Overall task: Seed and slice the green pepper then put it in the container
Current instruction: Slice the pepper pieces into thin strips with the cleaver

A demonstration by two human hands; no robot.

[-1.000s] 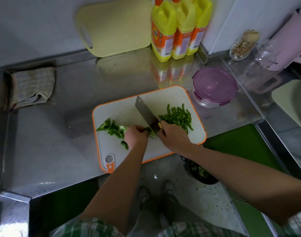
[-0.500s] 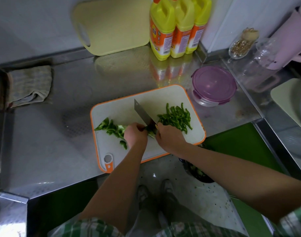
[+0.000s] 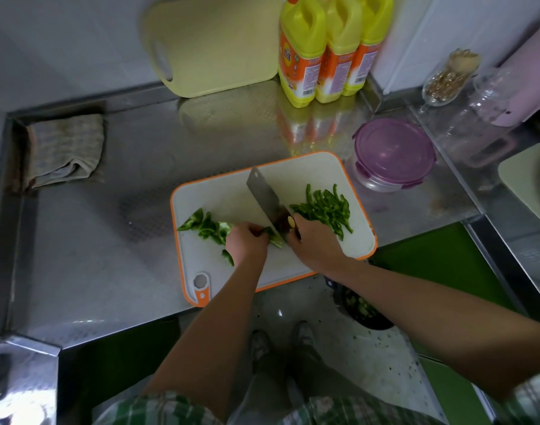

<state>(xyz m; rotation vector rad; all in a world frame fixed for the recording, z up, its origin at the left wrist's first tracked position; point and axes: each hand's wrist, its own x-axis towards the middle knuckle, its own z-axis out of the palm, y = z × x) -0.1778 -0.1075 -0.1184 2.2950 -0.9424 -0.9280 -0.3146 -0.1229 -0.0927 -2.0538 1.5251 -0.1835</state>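
Lifting the cleaver (image 3: 265,194) slightly compared with half a second ago, showing more of its flat blade now, with the tip pointing toward 11 o'clock over the cutting board (image 3: 225,194). Keeping both hands at much the same spot as before, near the board's 6 o'clock edge.

Curling the right fingers (image 3: 293,237) tightly round the cleaver's dark handle, clamped with no gap showing. Holding the right hand (image 3: 316,250) knuckles up, with the forearm running off toward 4 o'clock.

Bunching the left fingers (image 3: 258,231) together, curled and knuckles up, and pinning down a green pepper piece (image 3: 276,239) just at 9 o'clock of the handle. Poking out from under the fingertips toward the blade's heel; not telling whether touching it. Resting the left hand (image 3: 247,243) on the board, with the forearm running down toward 7 o'clock.

Lying at 9 o'clock of the left hand, touching it: uncut pepper pieces (image 3: 207,227), with one small scrap apart at 7 o'clock. Lying at 3 o'clock of the blade: a heap of pepper slices (image 3: 323,207), just beside the right hand.

Standing off the board at 1 o'clock, near its corner, on the steel counter (image 3: 109,240): the container (image 3: 394,151), with its purple lid on. Standing at 12 o'clock against the wall: yellow bottles (image 3: 302,50), beside a pale yellow board (image 3: 213,41) leaning there. Lying at 10 o'clock in the counter's corner: a folded cloth (image 3: 66,148).
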